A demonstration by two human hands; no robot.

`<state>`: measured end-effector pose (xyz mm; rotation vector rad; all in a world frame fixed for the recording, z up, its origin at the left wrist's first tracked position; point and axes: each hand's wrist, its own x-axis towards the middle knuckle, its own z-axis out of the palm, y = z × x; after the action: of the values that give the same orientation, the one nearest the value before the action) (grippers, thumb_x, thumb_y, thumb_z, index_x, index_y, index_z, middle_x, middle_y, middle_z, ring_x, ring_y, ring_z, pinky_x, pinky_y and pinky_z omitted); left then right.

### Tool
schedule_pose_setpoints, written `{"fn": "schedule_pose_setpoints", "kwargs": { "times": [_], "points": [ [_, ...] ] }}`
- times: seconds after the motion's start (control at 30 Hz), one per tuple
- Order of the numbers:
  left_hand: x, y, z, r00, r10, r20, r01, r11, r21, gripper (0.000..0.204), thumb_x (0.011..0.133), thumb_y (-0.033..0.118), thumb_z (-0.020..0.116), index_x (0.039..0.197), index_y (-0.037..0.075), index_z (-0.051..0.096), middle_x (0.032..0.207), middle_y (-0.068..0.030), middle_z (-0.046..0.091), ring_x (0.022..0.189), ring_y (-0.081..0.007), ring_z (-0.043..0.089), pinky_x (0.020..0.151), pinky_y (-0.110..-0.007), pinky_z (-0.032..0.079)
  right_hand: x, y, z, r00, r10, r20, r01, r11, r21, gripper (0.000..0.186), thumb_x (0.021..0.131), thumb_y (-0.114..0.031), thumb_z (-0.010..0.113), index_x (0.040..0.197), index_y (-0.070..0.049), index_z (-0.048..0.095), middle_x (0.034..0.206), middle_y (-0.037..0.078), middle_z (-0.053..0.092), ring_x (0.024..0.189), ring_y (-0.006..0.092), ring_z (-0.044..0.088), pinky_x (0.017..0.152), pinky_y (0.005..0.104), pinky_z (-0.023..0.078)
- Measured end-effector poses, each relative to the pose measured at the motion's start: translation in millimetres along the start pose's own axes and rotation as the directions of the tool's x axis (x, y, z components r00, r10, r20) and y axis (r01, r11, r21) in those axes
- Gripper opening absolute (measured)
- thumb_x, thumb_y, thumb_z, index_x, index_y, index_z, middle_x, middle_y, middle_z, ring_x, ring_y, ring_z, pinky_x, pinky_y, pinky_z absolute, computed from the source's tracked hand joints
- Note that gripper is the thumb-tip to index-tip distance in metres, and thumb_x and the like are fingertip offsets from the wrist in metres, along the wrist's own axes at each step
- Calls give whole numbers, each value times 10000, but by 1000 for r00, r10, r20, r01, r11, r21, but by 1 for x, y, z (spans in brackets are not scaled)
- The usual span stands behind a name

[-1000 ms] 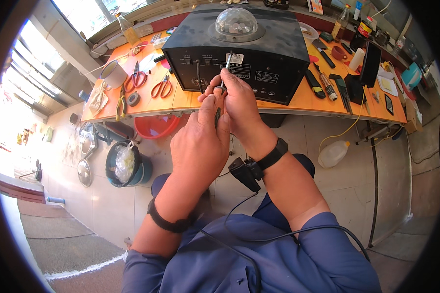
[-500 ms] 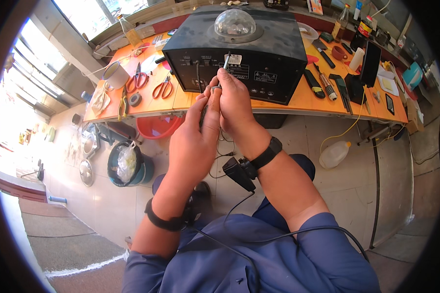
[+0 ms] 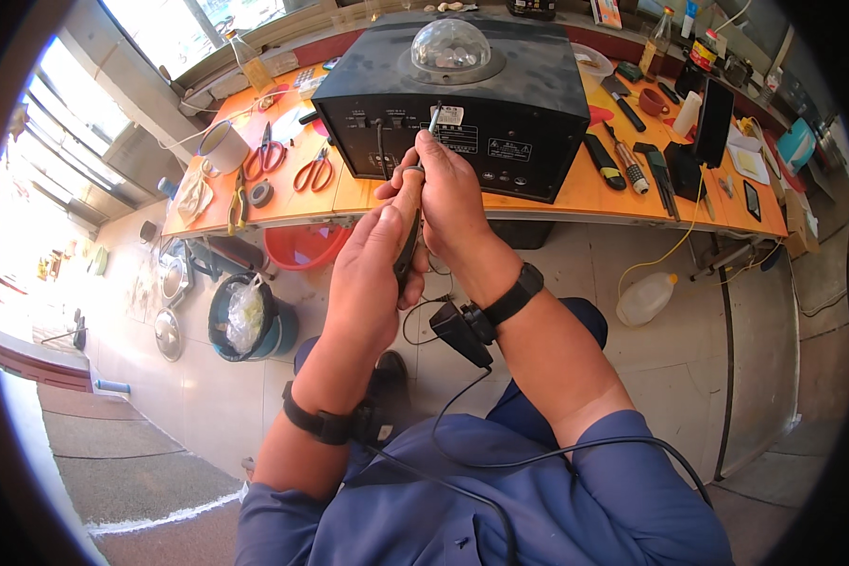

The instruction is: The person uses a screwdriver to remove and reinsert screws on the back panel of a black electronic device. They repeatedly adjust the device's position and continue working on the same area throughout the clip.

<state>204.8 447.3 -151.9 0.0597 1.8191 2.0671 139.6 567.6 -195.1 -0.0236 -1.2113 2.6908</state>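
Note:
A screwdriver with a tan-and-dark handle runs through both hands, its metal shaft pointing up at the label on the back panel of a black box. My left hand is closed round the handle's lower part. My right hand is closed on the upper handle and shaft, thumb forward along the shaft. I cannot tell whether the tip touches the panel. The box carries a clear dome on top and a black cable on its back.
An orange table holds red-handled scissors, pliers, black tape, a mug, a box cutter and several other tools. Below are a red basin, a lined bucket and a plastic jug.
My left hand has shifted down and left along the screwdriver, showing more of the handle, with its fingers now curled round underneath. My right hand has moved slightly left.

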Motion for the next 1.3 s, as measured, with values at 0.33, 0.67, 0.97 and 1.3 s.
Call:
{"fn": "schedule_pose_setpoints", "kwargs": {
  "times": [0.33, 0.67, 0.97, 1.3],
  "points": [
    [7, -16, -2, 878, 479, 10, -386, 695, 607, 422, 1020, 326, 543, 1292, 4, 531, 863, -154, 673, 639, -276, 648, 524, -328, 482, -1, -1, -2, 999, 48, 9, -48, 998, 28, 385, 1076, -365, 444, 872, -48, 524, 733, 75, 566, 685, 237, 673, 632, 337, 548],
    [-5, -8, -1, 807, 573, 143, -361, 287, 888, 519, 1004, 372, 568, 1330, -26, 504, 1052, -243, 698, 894, -374, 717, 774, -457, 552, -1, -2, 1, 999, 32, -23, -32, 999, 21, 385, 1070, -386, 452, 868, -65, 523, 735, 77, 570, 682, 239, 666, 638, 349, 546],
    [1, -18, 4, 999, 37, 2, -36, 982, -186, 416, 1068, 328, 415, 1362, 58, 532, 772, -35, 568, 530, -107, 476, 474, -222, 390, -1, -2, 2, 999, 22, -23, -21, 999, 41, 402, 1075, -372, 441, 847, -54, 533, 705, 84, 576, 635, 212, 636, 621, 334, 527],
    [0, -20, -7, 738, 637, 222, -385, 127, 914, 547, 967, 298, 624, 1389, -17, 474, 1050, -226, 710, 833, -321, 740, 675, -424, 560, -1, -3, 2, 999, 21, -35, -22, 1000, -5, 394, 1073, -377, 440, 857, -59, 528, 714, 75, 567, 629, 217, 639, 609, 328, 528]
  ]
}}
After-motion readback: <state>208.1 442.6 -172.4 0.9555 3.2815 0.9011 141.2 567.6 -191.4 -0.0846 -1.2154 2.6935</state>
